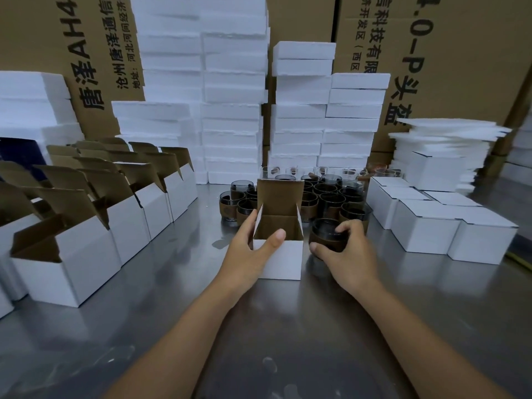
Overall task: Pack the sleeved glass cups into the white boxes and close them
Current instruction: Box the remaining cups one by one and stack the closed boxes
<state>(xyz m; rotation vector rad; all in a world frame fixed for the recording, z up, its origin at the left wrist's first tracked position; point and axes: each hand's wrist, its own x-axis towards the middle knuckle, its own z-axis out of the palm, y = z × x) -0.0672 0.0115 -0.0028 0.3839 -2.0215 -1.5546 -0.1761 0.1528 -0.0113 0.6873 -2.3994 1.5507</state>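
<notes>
- Shiny grey metal worktop [273, 326].
- At 9 o'clock: open white cardboard boxes [86, 263].
- At 12 o'clock: brown-sleeved glass cups [331, 200], with white foam slab stacks [230, 139] behind.
- At 3 o'clock: closed white cardboard boxes [426, 226].

- Dim overhead light; dull glare on the steel table [149, 306] at 7 o'clock.
- Foam stacks [230, 67] at 12 o'clock blow out white.
- The white box [285, 263] in my left hand [253, 249] casts a shadow toward 9 o'clock; the sleeved glass cup [328, 240] in my right hand [349, 256] looks murky.
- Wide-angle bend tilts cartons [95, 53] at 11 o'clock; the 3 o'clock edge blurs.
</notes>
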